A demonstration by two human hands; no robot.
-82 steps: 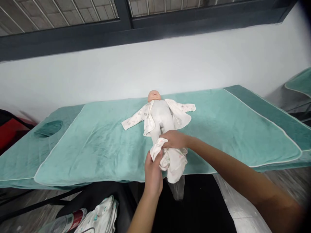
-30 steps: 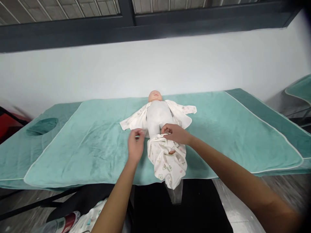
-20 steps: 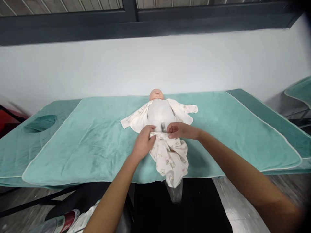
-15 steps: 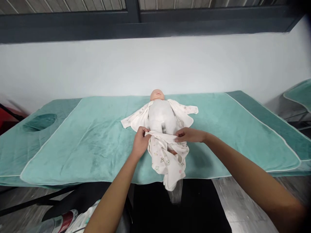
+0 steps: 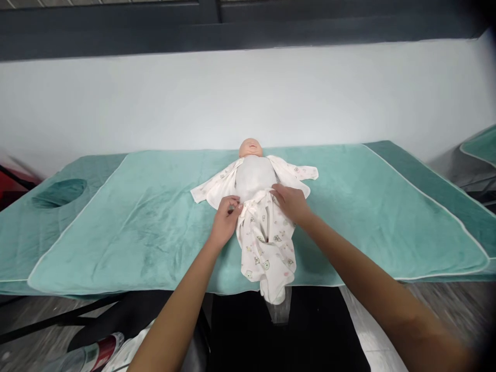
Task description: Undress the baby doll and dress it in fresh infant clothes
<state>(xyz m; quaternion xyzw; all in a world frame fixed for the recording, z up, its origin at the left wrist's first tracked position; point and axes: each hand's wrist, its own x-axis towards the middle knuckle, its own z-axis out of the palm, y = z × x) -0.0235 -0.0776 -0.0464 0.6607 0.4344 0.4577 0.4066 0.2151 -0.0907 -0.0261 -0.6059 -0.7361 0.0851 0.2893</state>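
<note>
A baby doll (image 5: 251, 148) lies on its back on the teal-covered bed, head toward the wall. Its white printed jacket (image 5: 219, 183) is spread open with the sleeves out, baring a pale grey torso (image 5: 254, 174). White baby pants (image 5: 267, 243) with small animal prints cover the doll's lower body, and a leg end hangs over the near edge. My left hand (image 5: 227, 219) pinches the waistband at its left side. Across from it, my right hand (image 5: 290, 201) grips the waistband's right side, its fingertips partly hidden by the cloth.
The bed's teal cover (image 5: 155, 232) stretches to both sides, with a round face hole (image 5: 59, 193) at left. A white wall (image 5: 232, 98) stands behind. Below the near edge are a black seat (image 5: 287, 336) and, at lower left, a bottle with a red label (image 5: 104, 352).
The pants' waistband has moved up over the doll's hips to the lower belly. My right hand has risen with it; my left hand stays near the same place.
</note>
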